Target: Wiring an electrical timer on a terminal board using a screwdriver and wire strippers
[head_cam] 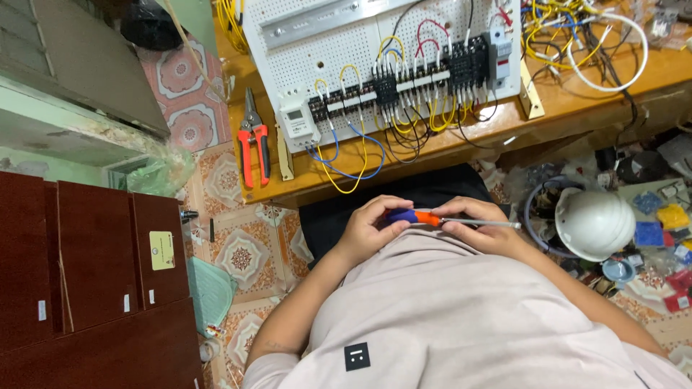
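A screwdriver with a blue-and-orange handle and steel shaft [447, 219] lay level against the person's lap, below the wooden bench [461, 144]. The left hand [371, 227] closed its grip on the handle; the right hand [479, 225] pinched the shaft. Beyond the screwdriver, a white perforated wiring panel [375, 57] lay untouched, so work there seemed paused; reaching it would call for lifting the tip.

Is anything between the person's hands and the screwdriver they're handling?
Nothing visible. The left hand grips the blue and orange handle of the screwdriver, and the right hand holds its metal shaft. The screwdriver lies across the lap, apart from the wooden workbench.
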